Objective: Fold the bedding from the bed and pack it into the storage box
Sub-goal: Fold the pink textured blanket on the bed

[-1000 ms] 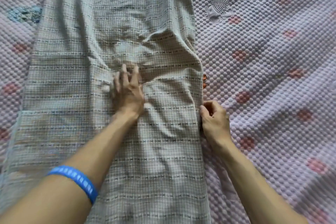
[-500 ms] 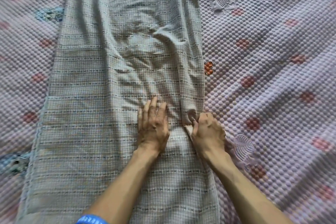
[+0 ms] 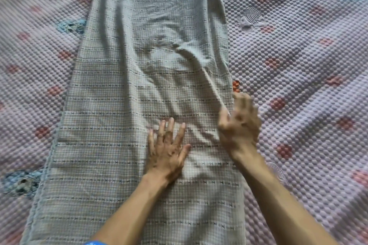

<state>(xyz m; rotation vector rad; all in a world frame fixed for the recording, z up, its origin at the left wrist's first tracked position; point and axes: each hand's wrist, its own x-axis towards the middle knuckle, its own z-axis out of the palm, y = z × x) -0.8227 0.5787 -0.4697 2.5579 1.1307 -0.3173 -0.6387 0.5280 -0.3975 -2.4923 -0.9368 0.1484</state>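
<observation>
Nearest the camera, at the bottom edge, a sliver of blue wristband (image 3: 95, 242) shows on the left forearm. Both forearms reach forward over a long grey-beige checked woven blanket (image 3: 119, 105), folded into a lengthwise strip that runs from the near edge to the far edge of view.

Left hand (image 3: 166, 149): flat on the strip, palm down, fingers straight and slightly spread, pressing the cloth right of centre.

Right hand (image 3: 239, 123): just beside the left, at the strip's right edge, blurred. Fingers curled, pinching a raised fold of the blanket; a taut ridge (image 3: 209, 77) runs from the pinch up and left to a puckered wrinkle mid-strip.

Strip's left edge lies fairly straight, angling inward with distance. Right edge is wavier, doubled over toward the far end.

Underneath, a pink quilted bubble-textured mattress cover (image 3: 298, 85) with red dot clusters, blue patches and embossed shell motifs. It spreads wide and bare on both sides of the strip, wider on the right.
</observation>
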